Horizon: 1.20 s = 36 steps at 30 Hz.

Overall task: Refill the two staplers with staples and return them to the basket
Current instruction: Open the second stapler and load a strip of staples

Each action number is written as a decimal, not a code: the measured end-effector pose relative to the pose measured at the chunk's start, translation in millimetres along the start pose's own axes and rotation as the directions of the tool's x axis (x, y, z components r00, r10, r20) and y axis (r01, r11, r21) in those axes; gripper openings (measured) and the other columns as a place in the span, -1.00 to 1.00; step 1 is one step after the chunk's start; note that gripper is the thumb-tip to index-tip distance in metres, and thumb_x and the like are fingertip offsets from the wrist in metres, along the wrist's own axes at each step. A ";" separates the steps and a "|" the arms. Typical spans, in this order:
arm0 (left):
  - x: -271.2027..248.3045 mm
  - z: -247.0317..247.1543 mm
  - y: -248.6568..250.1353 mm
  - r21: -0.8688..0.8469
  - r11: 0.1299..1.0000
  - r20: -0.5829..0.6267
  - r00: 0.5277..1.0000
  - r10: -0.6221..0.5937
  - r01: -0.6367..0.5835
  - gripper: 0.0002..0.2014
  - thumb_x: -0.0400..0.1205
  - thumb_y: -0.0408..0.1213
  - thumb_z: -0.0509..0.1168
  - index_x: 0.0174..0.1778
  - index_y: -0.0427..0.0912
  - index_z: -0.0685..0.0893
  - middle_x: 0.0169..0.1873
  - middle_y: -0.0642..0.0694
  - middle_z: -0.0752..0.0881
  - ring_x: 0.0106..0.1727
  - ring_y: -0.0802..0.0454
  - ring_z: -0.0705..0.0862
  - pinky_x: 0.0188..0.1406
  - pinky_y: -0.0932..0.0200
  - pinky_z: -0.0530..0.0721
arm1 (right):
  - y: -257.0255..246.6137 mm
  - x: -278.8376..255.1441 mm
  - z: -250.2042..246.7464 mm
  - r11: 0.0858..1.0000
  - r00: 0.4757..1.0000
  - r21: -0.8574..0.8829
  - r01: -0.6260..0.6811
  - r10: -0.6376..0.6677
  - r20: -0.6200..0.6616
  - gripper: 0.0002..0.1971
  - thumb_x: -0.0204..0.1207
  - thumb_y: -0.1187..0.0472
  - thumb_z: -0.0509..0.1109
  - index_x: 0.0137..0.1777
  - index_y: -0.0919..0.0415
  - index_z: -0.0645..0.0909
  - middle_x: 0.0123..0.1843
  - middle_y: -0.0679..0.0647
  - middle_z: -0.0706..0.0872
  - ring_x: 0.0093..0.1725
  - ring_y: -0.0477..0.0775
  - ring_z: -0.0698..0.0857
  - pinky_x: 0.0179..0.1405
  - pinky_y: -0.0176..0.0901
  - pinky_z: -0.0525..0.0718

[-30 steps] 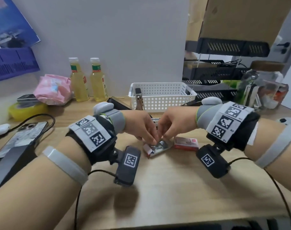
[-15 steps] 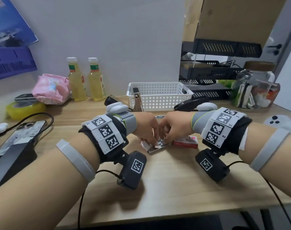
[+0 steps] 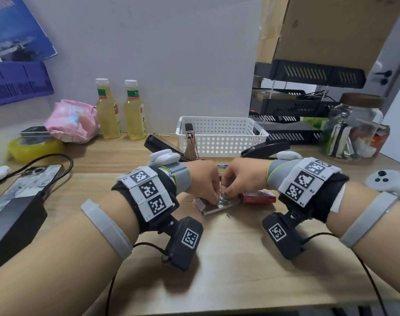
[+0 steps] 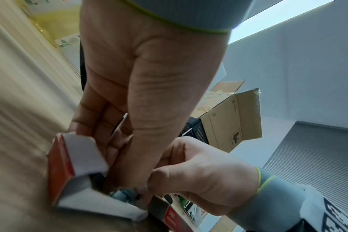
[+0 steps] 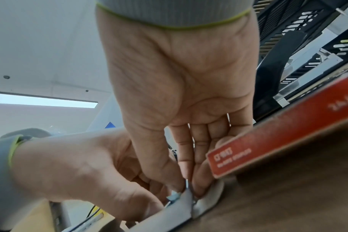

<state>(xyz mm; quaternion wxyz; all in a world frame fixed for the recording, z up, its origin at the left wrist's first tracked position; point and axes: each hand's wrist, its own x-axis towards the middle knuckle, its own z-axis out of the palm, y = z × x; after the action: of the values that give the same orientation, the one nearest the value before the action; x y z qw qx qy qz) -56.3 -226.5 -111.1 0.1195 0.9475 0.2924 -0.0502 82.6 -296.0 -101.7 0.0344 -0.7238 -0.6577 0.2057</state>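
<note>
An open white staple box tray lies on the desk with silver staples in it. My left hand curls over the tray's left part, thumb tip down at the staples. My right hand pinches a thin staple strip between thumb and fingers, right against the left fingertips. The box's red sleeve lies just right of the tray. One black stapler lies open at the white basket's front left corner, its metal magazine raised. A second black stapler lies open at the basket's right.
A phone and a black box lie at the left, with yellow tape and two bottles behind. A glass jar, black shelf trays and a grey controller are at the right.
Both hands stay over the tray and their fingertips have drawn closer together on the staples. The head view has shifted slightly, bringing the controller at the right into sight.
</note>
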 end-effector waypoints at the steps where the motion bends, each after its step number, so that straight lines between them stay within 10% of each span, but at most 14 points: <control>1: -0.2 0.2 -1.2 -0.028 1.000 -0.006 1.000 -0.006 0.006 -0.88 0.45 -0.11 0.48 -0.18 -0.03 0.85 -0.22 0.00 0.83 -0.29 0.09 0.66 -0.23 0.17 0.69 | 0.1 -1.1 -0.6 0.999 1.000 0.037 0.003 -0.004 0.013 -0.91 0.45 0.14 0.50 -0.14 0.11 0.82 -0.26 -0.07 0.88 -0.40 -0.30 0.66 -0.19 -0.32 0.57; 9: -2.8 -1.4 -31.9 -0.558 0.829 -0.050 0.994 -0.092 0.049 -0.87 0.48 -0.26 0.48 -0.14 -0.24 0.84 -0.25 -0.14 0.87 -0.19 0.02 0.84 0.02 0.09 0.82 | 15.0 3.5 -11.7 0.904 0.994 0.423 0.052 -0.008 -0.105 -0.94 0.47 0.31 0.47 -0.19 0.18 0.76 -0.29 0.05 0.85 -0.33 -0.12 0.72 -0.19 -0.24 0.62; 16: -6.3 9.3 -40.0 -0.996 0.091 0.004 0.995 -0.097 0.013 -0.77 0.62 -0.44 0.39 0.12 -0.53 0.69 -0.14 -0.41 0.81 -0.07 -0.18 0.85 -0.11 0.11 0.83 | 8.8 10.1 -9.8 0.516 0.973 0.835 0.191 0.011 -0.229 -0.85 0.61 0.45 0.39 -0.16 0.24 0.60 -0.41 0.02 0.76 -0.36 -0.06 0.78 -0.30 -0.32 0.77; 21: -0.5 16.6 -46.4 -0.975 -0.220 0.021 0.999 -0.033 0.013 -0.67 0.64 -0.52 0.33 0.30 -0.61 0.57 0.01 -0.45 0.76 -0.02 -0.22 0.83 0.05 0.03 0.80 | 3.5 17.9 -2.0 0.362 0.965 0.901 0.240 0.013 -0.263 -0.86 0.60 0.45 0.41 -0.16 0.25 0.62 -0.29 0.13 0.77 -0.32 -0.01 0.81 -0.28 -0.25 0.80; 29: 2.6 24.2 -48.8 -0.925 -0.377 0.056 0.998 -0.013 0.047 -0.60 0.60 -0.55 0.29 0.37 -0.56 0.53 0.18 -0.44 0.65 0.10 -0.17 0.74 0.03 0.06 0.82 | 6.2 23.8 15.6 0.464 0.952 0.847 0.259 0.024 -0.304 -0.86 0.52 0.45 0.50 -0.19 0.22 0.69 -0.25 0.16 0.80 -0.21 0.02 0.80 -0.17 -0.26 0.78; 36: 4.6 26.7 -50.3 -0.948 -0.314 0.059 0.998 -0.014 0.051 -0.61 0.53 -0.29 0.50 0.23 -0.36 0.65 -0.12 -0.19 0.71 -0.20 0.10 0.69 -0.16 0.36 0.71 | 4.4 19.2 17.9 0.426 0.947 0.859 0.284 0.012 -0.320 -0.86 0.52 0.47 0.49 -0.19 0.25 0.68 -0.28 0.14 0.77 -0.25 -0.01 0.81 -0.29 -0.31 0.73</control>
<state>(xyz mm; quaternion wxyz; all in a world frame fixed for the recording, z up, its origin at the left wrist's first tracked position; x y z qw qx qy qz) -81.7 -190.6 -147.7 0.8394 0.4494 0.2369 0.1931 81.6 -282.0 -124.4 0.5207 -0.5597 -0.4933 0.4152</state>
